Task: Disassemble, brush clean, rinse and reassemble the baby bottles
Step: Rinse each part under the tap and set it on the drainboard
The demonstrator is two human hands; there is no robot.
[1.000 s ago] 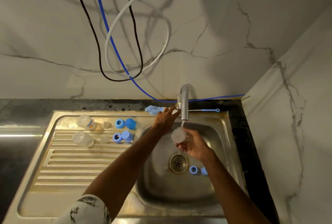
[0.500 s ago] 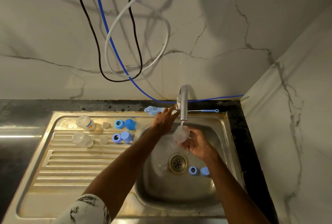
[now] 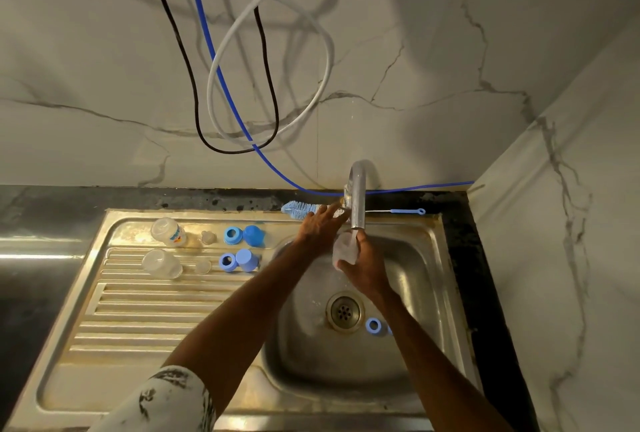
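Observation:
My right hand point(image 3: 367, 269) grips a clear baby bottle point(image 3: 344, 249) right under the steel tap's spout point(image 3: 358, 196), over the sink basin point(image 3: 422, 279). My left hand point(image 3: 320, 225) reaches to the tap's base, its fingers on the valve there. On the draining board point(image 3: 145, 314) lie two more clear bottles point(image 3: 168, 232) point(image 3: 162, 263), two clear teats point(image 3: 208, 237) point(image 3: 203, 266), two blue collar rings point(image 3: 232, 235) point(image 3: 227, 261) and two blue caps point(image 3: 254, 235) point(image 3: 247, 259). A third blue ring point(image 3: 373, 325) lies in the basin beside the drain point(image 3: 343, 311). A blue bottle brush point(image 3: 298, 209) rests behind the tap.
Black, white and blue hoses point(image 3: 239, 92) hang down the marble wall behind the sink. A side wall point(image 3: 554, 224) closes in on the right. A dark counter point(image 3: 41, 224) lies to the left of the sink.
My right hand has lifted the bottle up close to the tap's spout. My left hand stays at the tap's base.

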